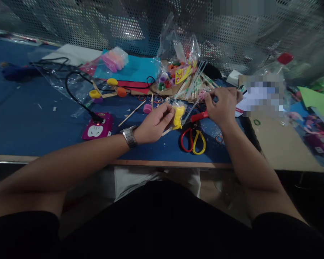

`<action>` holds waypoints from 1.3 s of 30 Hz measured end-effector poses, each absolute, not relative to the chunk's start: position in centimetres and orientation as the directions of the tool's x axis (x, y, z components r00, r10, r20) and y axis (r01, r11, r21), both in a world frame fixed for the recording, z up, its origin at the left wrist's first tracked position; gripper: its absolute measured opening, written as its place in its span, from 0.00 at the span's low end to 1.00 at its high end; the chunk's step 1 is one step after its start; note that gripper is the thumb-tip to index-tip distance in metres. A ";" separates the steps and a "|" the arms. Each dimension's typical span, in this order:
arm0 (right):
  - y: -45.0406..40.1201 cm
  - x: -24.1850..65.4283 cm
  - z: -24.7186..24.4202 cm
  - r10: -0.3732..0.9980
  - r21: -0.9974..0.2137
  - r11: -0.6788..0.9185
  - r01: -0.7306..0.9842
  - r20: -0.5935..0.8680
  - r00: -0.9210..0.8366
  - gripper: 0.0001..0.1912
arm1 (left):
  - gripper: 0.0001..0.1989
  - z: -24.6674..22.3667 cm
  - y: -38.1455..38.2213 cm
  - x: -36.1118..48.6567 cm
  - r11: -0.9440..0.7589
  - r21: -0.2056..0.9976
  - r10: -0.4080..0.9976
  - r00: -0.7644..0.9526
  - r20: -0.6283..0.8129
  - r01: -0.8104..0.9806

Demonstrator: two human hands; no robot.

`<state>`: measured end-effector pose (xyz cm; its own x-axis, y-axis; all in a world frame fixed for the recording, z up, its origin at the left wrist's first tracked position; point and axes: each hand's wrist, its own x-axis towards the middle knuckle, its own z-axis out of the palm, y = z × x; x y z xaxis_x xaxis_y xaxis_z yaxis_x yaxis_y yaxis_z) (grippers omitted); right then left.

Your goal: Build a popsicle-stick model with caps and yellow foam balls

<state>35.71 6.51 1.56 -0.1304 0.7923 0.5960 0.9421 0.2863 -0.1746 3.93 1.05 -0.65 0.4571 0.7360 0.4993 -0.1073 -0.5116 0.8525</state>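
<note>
A small clear packet of yellow material (178, 116) hangs beside my left hand (158, 122), whose thumb and fingers are pinched on its edge. My right hand (221, 104) is closed, its fingertips at a small pink piece (202, 95); whether it grips that piece is unclear. Just under the right fingers is a red handle (199, 116). Scissors (193, 141) with one red and one yellow loop lie between the hands. A pink round piece (147, 108) with a stick sits left of the packet.
A purple power socket (97, 126) with a black cable stands left. Behind are a joined stick piece with yellow and orange rounds (112, 82), blue paper (137, 68), a bag of coloured pieces (175, 72) and wooden sticks. Cardboard (280, 144) lies right; perforated metal (97, 25) rises behind.
</note>
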 end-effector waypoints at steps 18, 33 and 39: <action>1.1 28.8 1.2 0.682 -0.659 0.716 0.231 0.588 -0.436 0.25 | 0.28 -1.1 1.4 4.0 -0.489 0.868 0.768 0.431 0.474 -0.084; 0.7 28.4 0.7 0.643 -0.592 0.753 0.287 0.569 -0.513 0.25 | 0.20 -1.4 0.9 3.7 -0.664 0.733 0.707 0.446 0.549 0.150; 0.6 28.6 1.5 0.669 -0.640 0.724 0.258 0.558 -0.492 0.28 | 0.22 -1.0 1.1 3.7 -0.668 0.739 0.688 0.456 0.565 0.093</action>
<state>28.58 0.57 1.48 -0.4918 0.6686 0.5578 0.2580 0.7238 -0.6400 3.73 1.14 -0.97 0.4559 0.6879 0.5647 0.0928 -0.6678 0.7385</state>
